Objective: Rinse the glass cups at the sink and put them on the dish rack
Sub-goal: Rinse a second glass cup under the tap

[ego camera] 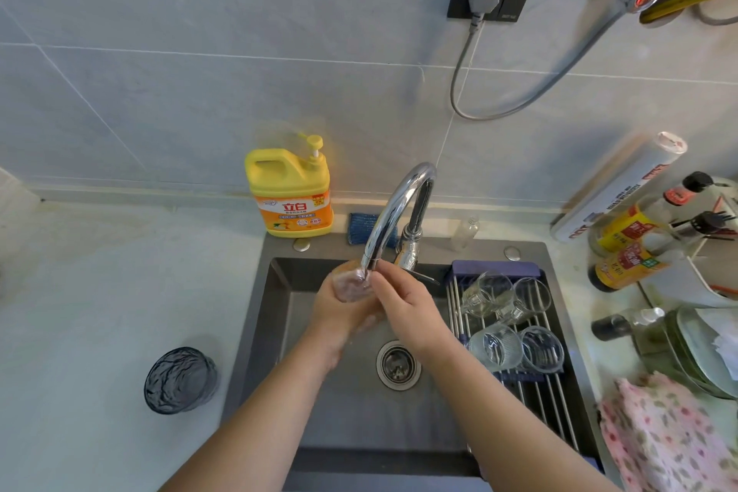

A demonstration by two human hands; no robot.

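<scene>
Grey steel sink [379, 431] filled the middle, with the dish rack [551, 391] across its 3 o'clock side carrying four clear cups [495, 345]. At the basin's 12 o'clock, under the tap [393, 208], the left hand [339, 316] gripped a glass cup [351, 284]; the right hand [411, 312] seemingly pinched its rim. At 9 o'clock a dark cup [180, 379] stood on the counter [80, 292].

Sink [339, 431] dark grey, faucet [393, 208] chrome, the glass cup [351, 286] under it clear. At the sink's back edge, a yellow detergent bottle [289, 192] with orange label. Dish rack [495, 266]: navy frame, silver bars (its glasses [495, 345] clear). Toward the counter's [100, 292] left edge, a smoky blue-grey crinkle-patterned tumbler [180, 379]; at its front right corner, a pink floral cloth [667, 435].
</scene>
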